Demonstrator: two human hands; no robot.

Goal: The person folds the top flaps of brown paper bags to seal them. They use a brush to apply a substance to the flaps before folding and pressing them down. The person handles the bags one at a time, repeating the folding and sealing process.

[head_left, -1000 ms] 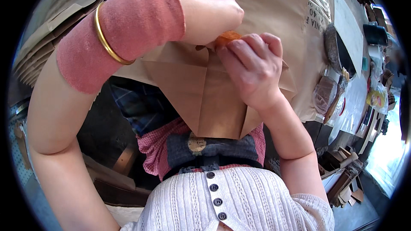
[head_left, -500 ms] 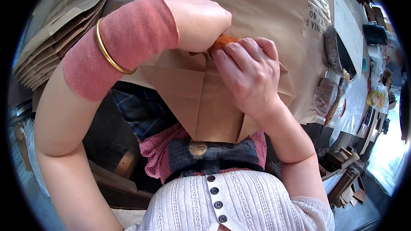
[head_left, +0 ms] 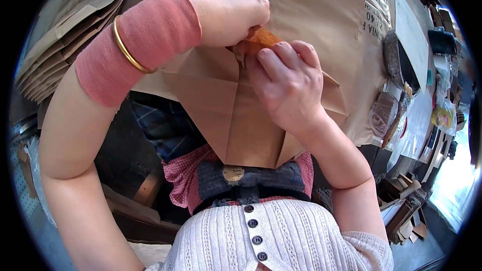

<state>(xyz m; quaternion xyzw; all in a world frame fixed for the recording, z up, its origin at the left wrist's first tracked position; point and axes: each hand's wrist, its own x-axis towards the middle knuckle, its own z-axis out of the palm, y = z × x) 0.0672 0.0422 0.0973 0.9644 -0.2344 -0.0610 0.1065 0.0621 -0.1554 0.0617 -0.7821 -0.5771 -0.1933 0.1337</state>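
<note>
Orange piece (head_left: 267, 37): wider in view than a moment ago, handling apparently unfinished. Right hand (head_left: 290, 84): fingers curled closed on its near-right edge. Left hand (head_left: 240, 11), far: fingers hidden, hold untellable.

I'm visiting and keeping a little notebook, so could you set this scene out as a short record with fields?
Left hand: beside the orange piece; fingertips hidden
Right hand: fingers curled at the orange piece; exact grip hidden
Between hands: orange piece, material unclear
Beneath hands: folded brown paper, creased
Left forearm: pink band with gold bangle around it
Far left: layered brown sheets
</note>
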